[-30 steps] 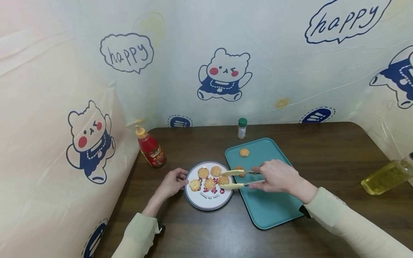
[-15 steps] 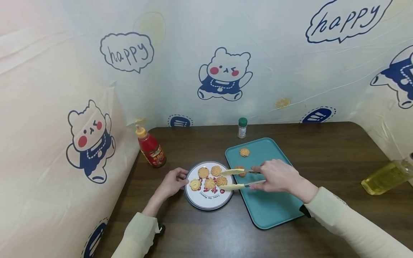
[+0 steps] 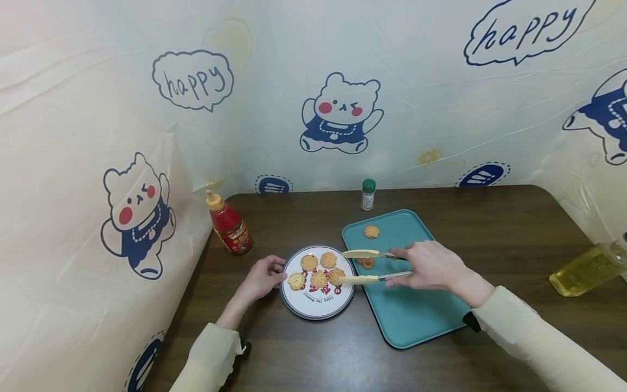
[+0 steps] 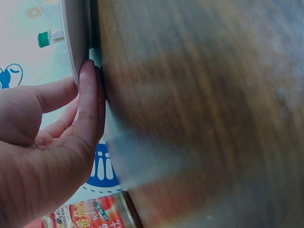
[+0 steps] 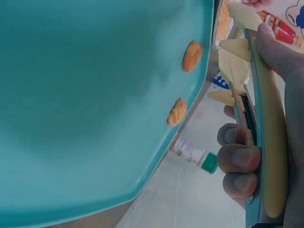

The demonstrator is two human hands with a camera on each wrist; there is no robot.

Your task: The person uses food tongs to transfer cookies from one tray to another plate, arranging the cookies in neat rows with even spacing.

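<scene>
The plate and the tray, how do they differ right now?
The plate is round, white with a dark rim and printed marks; the tray is rectangular and plain teal. The plate carries five cookies, the tray two. The left hand touches the plate's rim, while the right hand holds tongs over the tray's edge. Both rest flat on the wooden table.

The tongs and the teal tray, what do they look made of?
The cream-tipped tongs in the right hand look like metal arms with matte silicone or plastic tips. The teal rectangular tray looks like smooth plastic, evenly coloured with a soft sheen.
</scene>
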